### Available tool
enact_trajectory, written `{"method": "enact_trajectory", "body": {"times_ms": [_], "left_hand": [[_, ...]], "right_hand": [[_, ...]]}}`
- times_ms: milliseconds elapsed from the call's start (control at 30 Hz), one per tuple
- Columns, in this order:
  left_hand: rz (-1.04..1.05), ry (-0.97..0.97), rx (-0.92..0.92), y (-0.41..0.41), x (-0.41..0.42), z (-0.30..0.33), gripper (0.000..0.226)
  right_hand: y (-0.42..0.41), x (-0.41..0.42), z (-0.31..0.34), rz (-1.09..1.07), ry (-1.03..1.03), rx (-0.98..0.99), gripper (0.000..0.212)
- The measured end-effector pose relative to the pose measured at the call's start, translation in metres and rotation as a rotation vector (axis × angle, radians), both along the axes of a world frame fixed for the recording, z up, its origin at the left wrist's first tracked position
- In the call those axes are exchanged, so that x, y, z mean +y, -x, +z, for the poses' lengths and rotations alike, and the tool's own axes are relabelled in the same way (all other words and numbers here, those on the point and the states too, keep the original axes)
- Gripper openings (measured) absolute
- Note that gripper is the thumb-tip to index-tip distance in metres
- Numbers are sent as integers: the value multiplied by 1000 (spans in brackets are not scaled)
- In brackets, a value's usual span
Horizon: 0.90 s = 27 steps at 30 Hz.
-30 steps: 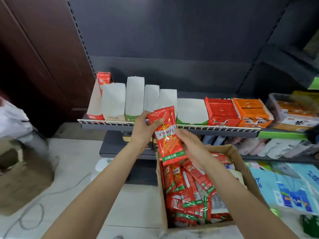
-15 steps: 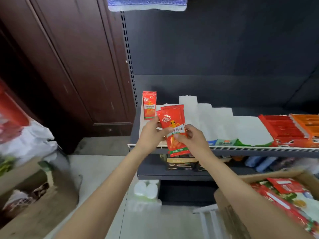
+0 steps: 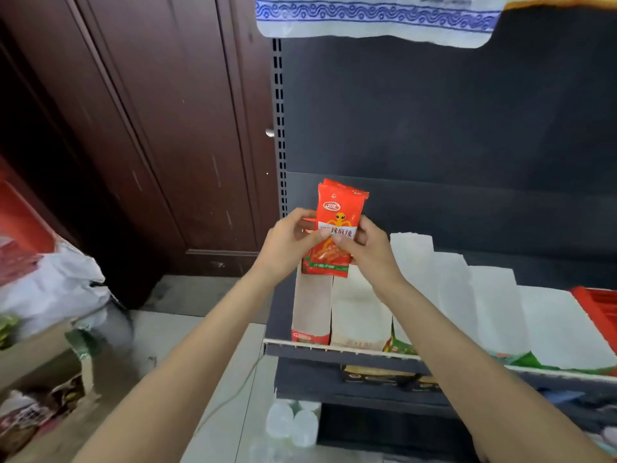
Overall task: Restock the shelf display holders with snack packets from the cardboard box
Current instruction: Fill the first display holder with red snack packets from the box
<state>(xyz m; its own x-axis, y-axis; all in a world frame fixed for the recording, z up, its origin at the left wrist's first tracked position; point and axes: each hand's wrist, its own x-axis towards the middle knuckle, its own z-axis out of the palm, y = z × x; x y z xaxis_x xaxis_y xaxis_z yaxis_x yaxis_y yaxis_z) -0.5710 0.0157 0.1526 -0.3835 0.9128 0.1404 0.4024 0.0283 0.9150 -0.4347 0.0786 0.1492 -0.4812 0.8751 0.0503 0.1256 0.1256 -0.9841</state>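
Both hands meet at chest height in front of a dark shop shelf, gripping one red snack packet (image 3: 335, 228) between them; the left hand (image 3: 288, 243) curls round the packet's left edge with its thumb laid across the white label band, and the right hand (image 3: 369, 250) holds the right edge the same way, thumb tip on the front; the packet stands upright, its green-striped bottom edge hanging just above the open top of the leftmost display holder (image 3: 312, 304), a tall white card sleeve with a red base; a second red packet top shows just behind the held one, though whether it sits in the holder cannot be told; further white holders (image 3: 362, 312) stand side by side to the right along the shelf (image 3: 334, 349), behind a pale wire front rail; a red tray (image 3: 597, 305) sits at the far right end; beneath, a lower shelf carries dark-and-yellow packs (image 3: 384, 374); clear plastic bottles (image 3: 292, 424) stand on the floor below; at left are a brown wooden door (image 3: 173, 128), a white bag (image 3: 50, 289) and an open carton (image 3: 40, 396) of mixed goods; a blue-and-white patterned pack (image 3: 377, 18) hangs over the top edge
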Motion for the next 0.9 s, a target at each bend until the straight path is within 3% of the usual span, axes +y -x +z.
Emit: {"method": "enact_trajectory", "body": {"times_ms": [200, 333, 533, 900], "left_hand": [[64, 79, -21, 42, 35, -16, 33], [110, 263, 60, 69, 58, -39, 45], [-175, 478, -15, 85, 88, -38, 88], [-216, 377, 43, 90, 98, -56, 65]], "right_hand": [[37, 45, 2, -105, -2, -20, 24], [56, 63, -5, -84, -16, -201, 30], [81, 76, -12, -106, 14, -393, 40], [81, 84, -15, -208, -75, -536, 41]]}}
